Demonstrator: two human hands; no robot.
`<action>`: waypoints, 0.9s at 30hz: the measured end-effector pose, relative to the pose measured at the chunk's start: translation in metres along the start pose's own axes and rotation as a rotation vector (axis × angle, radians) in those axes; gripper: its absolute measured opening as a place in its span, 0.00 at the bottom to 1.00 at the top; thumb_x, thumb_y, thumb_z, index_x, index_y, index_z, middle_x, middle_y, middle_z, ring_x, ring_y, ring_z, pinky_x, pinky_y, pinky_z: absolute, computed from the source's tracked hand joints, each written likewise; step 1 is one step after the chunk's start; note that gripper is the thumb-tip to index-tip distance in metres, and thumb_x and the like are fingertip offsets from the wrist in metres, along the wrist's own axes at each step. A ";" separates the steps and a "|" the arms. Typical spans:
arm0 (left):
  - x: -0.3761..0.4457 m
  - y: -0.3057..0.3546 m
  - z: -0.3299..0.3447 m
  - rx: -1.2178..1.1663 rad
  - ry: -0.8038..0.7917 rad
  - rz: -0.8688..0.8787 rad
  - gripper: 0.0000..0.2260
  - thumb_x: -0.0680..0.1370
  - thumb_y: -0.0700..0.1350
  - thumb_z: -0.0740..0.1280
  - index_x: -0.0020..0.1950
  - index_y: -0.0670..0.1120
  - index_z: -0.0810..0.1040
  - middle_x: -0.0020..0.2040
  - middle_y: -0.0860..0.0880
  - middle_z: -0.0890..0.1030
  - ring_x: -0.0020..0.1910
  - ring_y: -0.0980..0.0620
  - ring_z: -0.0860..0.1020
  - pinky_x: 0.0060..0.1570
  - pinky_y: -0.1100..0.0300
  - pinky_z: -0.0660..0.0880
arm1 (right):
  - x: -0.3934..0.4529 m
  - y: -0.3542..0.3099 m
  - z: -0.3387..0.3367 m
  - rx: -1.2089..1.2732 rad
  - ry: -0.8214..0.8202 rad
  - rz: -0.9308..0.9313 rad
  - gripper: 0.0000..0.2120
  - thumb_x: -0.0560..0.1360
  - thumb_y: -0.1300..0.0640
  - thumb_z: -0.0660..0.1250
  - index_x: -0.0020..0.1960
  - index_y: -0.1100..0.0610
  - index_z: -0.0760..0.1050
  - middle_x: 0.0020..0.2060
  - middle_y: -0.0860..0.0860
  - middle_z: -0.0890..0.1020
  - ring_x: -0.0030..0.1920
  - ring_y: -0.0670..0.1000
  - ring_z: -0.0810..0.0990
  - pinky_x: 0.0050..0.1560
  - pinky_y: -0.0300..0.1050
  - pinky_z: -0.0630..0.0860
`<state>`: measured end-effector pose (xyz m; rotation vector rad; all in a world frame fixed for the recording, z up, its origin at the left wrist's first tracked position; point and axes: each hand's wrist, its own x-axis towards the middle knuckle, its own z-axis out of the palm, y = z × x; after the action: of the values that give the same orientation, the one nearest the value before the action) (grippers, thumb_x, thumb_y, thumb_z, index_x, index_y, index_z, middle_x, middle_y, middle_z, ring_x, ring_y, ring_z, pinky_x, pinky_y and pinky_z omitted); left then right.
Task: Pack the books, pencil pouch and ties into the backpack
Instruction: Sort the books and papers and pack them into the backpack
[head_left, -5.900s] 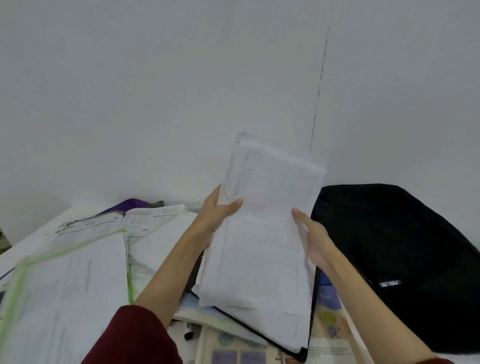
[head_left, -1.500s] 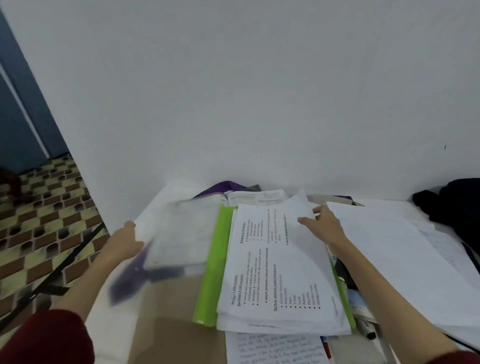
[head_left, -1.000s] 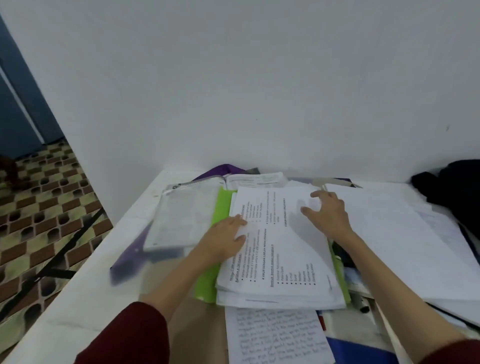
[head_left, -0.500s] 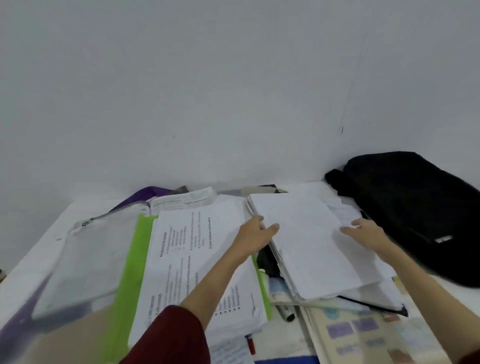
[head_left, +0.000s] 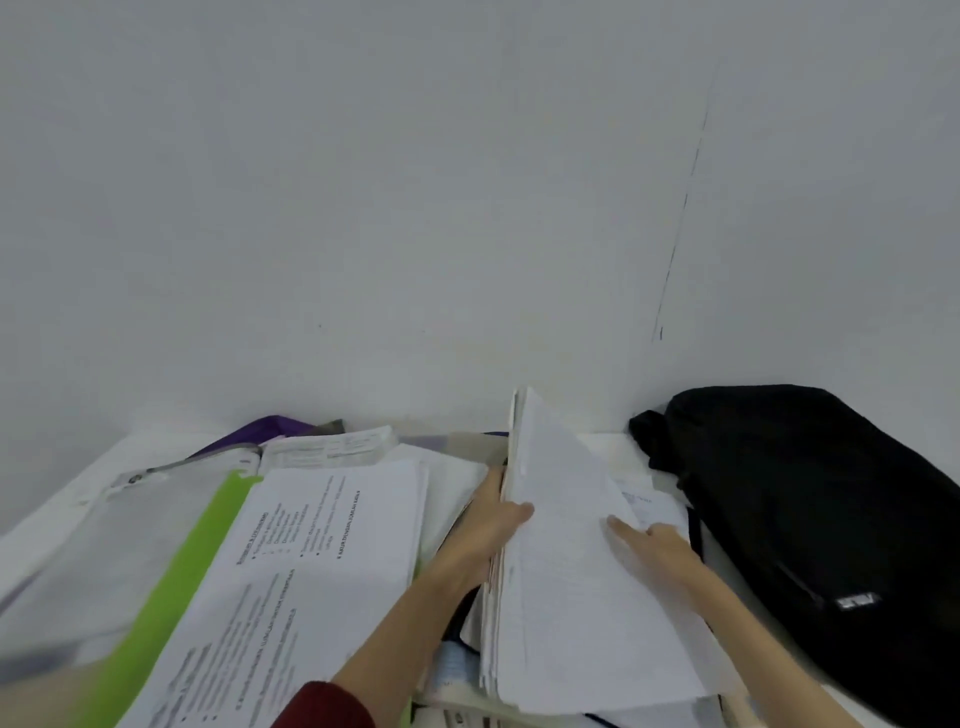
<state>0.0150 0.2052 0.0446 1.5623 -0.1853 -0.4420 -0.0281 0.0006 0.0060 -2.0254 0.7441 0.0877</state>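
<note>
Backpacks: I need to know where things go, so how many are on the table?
1. The black backpack lies at the right, against the wall, beside the paper stack that both hands hold. Papers may hide other things.

white wall (head_left: 415, 208) | green folder (head_left: 171, 582); white table (head_left: 52, 514)

White table (head_left: 613, 447) carries paper stacks (head_left: 332, 540) and black backpack (head_left: 810, 509).

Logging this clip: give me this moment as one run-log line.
left hand: grips paper stack | right hand: flat on stack | backpack: beside, unpacked
</note>
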 end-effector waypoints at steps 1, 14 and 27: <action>-0.001 0.004 0.003 -0.010 0.005 0.025 0.18 0.78 0.35 0.61 0.65 0.51 0.67 0.57 0.51 0.77 0.55 0.50 0.77 0.55 0.56 0.75 | 0.003 0.002 -0.002 0.030 -0.008 -0.004 0.31 0.76 0.39 0.60 0.67 0.62 0.66 0.55 0.53 0.73 0.50 0.52 0.72 0.50 0.43 0.67; -0.039 0.056 -0.110 -0.245 0.113 0.051 0.13 0.78 0.34 0.62 0.61 0.40 0.74 0.52 0.43 0.83 0.49 0.45 0.83 0.43 0.53 0.81 | -0.041 -0.104 0.011 0.703 -0.470 -0.247 0.16 0.72 0.57 0.71 0.57 0.62 0.77 0.50 0.58 0.84 0.50 0.58 0.83 0.48 0.51 0.81; -0.073 -0.040 -0.256 0.474 0.349 -0.210 0.25 0.60 0.50 0.65 0.54 0.41 0.80 0.52 0.45 0.80 0.55 0.45 0.78 0.55 0.55 0.74 | -0.083 -0.135 0.197 0.213 -0.203 -0.258 0.15 0.73 0.59 0.68 0.59 0.60 0.74 0.55 0.56 0.79 0.52 0.56 0.77 0.54 0.49 0.75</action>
<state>0.0425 0.4715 0.0133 2.1083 0.1578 -0.2905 0.0222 0.2478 0.0279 -1.8582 0.3457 0.0598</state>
